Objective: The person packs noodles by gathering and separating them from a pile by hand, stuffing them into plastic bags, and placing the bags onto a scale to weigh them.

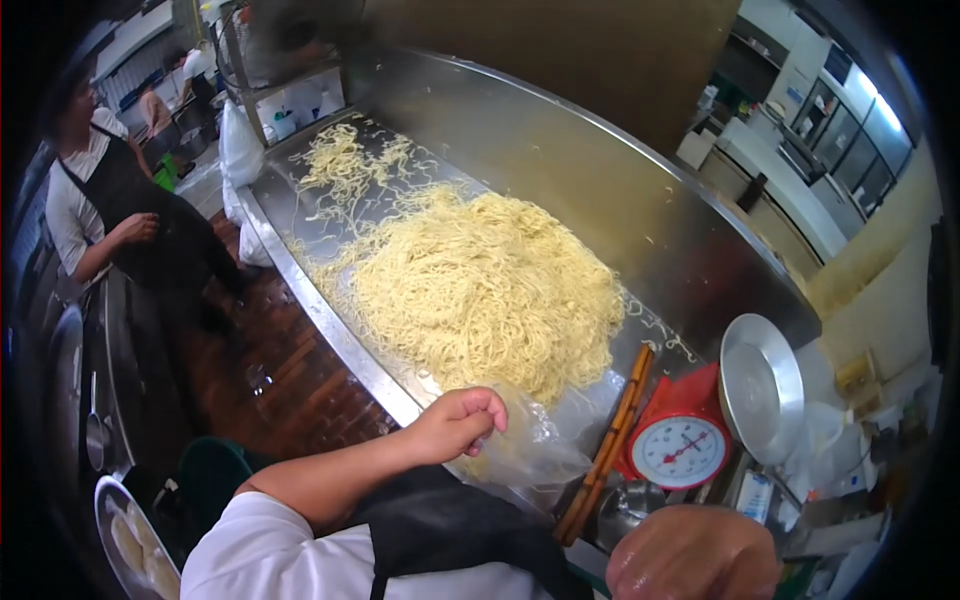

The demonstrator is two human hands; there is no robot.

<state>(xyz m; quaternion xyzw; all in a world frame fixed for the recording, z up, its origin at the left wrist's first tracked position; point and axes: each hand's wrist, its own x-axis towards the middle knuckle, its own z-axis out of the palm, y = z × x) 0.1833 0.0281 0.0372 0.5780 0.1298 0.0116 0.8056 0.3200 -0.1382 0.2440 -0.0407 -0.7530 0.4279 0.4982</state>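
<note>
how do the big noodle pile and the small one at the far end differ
The big pile mounds high, while the small pile lies low. The big pile is dense; the small pile is looser and ragged, with bare metal showing among its strands. Both are pale yellow and sit on the metal tray.

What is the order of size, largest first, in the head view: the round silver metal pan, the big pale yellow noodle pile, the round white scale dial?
1. Big pale yellow noodle pile
2. Round silver metal pan
3. Round white scale dial
</note>
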